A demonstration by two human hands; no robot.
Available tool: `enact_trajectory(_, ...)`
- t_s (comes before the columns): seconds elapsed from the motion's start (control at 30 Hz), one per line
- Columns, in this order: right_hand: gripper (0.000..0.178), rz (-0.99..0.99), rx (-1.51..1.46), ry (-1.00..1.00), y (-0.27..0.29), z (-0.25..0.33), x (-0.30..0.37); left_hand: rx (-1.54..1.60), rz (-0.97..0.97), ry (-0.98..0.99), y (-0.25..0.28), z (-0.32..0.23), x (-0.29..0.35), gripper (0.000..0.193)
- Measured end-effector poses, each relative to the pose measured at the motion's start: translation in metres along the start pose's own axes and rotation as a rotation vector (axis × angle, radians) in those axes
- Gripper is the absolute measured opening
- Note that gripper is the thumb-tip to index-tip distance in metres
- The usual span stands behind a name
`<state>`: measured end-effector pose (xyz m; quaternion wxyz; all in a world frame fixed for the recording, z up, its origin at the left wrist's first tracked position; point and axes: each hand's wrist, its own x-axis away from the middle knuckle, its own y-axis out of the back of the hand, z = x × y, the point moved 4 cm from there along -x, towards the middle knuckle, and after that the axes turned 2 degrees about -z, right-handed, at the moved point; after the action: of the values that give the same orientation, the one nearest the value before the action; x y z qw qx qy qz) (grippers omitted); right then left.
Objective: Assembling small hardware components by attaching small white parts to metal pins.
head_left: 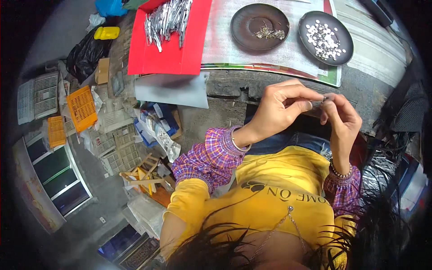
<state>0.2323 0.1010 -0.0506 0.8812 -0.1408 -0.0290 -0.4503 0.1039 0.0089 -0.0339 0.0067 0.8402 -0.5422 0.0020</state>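
Note:
My left hand point(280, 108) and my right hand point(344, 123) meet above my lap, just off the front edge of the workbench point(225, 87). Thumb and forefinger of each are pinched together at one spot. A tiny dark bit shows between the fingertips, too small to name. Beyond the hands lie two dark round dishes. The left dish point(241, 30) holds a small heap of brass-coloured metal pieces point(266, 33). Small white and silvery discs point(325, 41) are spread in the right dish point(310, 50).
A red tray point(191, 54) with many slim silvery metal pieces point(168, 20) sits at the bench's left. A white sheet point(173, 89) sticks out over the front edge below it. Orange crates point(82, 108), a black bag point(85, 56) and a wooden stool point(146, 173) stand on the left.

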Motion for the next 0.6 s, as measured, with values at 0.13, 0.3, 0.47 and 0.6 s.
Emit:
enact_trajectory(0.13,0.016,-0.116,-0.021,-0.033,0.005,0.003,-0.002,-0.045,0.008,-0.010,-0.002,-0.005,-0.003,0.022)
enact_trajectory(0.3,0.018,0.030,0.242,0.107,-0.007,0.014,-0.009,0.055,-0.068,0.111,-0.002,-0.011,-0.001,0.019)
enact_trajectory(0.47,0.015,0.091,0.325,0.266,0.002,0.015,-0.010,0.031,-0.025,0.142,-0.003,-0.009,-0.002,0.018)
enact_trajectory(0.6,0.016,-0.096,0.102,-0.005,0.010,0.016,-0.009,0.022,-0.033,0.168,-0.006,-0.011,-0.002,0.018)
